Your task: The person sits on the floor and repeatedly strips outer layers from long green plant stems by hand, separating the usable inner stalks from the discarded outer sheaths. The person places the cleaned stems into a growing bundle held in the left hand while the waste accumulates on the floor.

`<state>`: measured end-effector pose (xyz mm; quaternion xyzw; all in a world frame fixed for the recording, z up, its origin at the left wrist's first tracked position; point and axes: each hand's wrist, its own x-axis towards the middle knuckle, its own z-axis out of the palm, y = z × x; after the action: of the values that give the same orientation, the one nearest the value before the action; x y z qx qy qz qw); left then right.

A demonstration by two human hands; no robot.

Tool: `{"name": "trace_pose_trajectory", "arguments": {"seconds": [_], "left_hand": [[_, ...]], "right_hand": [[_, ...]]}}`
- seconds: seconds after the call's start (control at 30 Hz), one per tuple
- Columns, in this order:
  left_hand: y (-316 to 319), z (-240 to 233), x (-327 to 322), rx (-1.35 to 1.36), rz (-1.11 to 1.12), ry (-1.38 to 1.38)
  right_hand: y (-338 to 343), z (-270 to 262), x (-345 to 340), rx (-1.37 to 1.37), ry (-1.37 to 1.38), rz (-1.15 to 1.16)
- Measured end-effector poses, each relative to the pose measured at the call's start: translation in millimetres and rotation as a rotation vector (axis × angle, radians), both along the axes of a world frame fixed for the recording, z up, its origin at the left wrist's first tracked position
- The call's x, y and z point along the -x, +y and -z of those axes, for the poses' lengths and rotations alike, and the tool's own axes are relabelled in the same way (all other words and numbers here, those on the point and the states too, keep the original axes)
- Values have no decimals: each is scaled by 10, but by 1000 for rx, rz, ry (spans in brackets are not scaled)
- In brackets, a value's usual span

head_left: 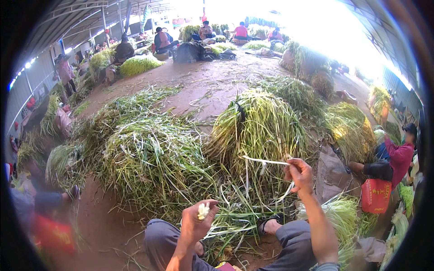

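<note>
My left hand (198,218), above my left knee, is closed round a small bunch of pale stems (203,210), their cut ends facing up. To the right and farther forward, my right hand (300,176) pinches one long whitish stem (266,160) between thumb and fingers; its thin tip points left and its other end trails below the hand. Behind it stands a large tied bundle of long yellow-green stalks (261,122), with a dark band (241,111) around it. A loose heap of green leaves (152,152) lies left of the bundle. More pale stems (230,230) lie between my legs.
Light green stalks (335,216) are piled by my right side, near a brown sack sheet (332,169). A co-worker (396,155) sits at right beside a red bag (376,195) bearing writing. Another person's leg (51,203) is at left. Farther back, several people sit among piles.
</note>
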<state>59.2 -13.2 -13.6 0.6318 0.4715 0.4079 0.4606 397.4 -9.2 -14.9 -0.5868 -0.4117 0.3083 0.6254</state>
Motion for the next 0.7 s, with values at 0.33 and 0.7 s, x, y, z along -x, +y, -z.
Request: {"name": "trace_pose_trajectory", "arguments": {"seconds": [0.33,0.7], "left_hand": [[11,128,-255,158,-18,-650],[177,3,119,-66,-368,-807]], "right_hand": [[-422,-238,1231,-57,-490,-789],[-375,-247,771,154,-329,-824]]}}
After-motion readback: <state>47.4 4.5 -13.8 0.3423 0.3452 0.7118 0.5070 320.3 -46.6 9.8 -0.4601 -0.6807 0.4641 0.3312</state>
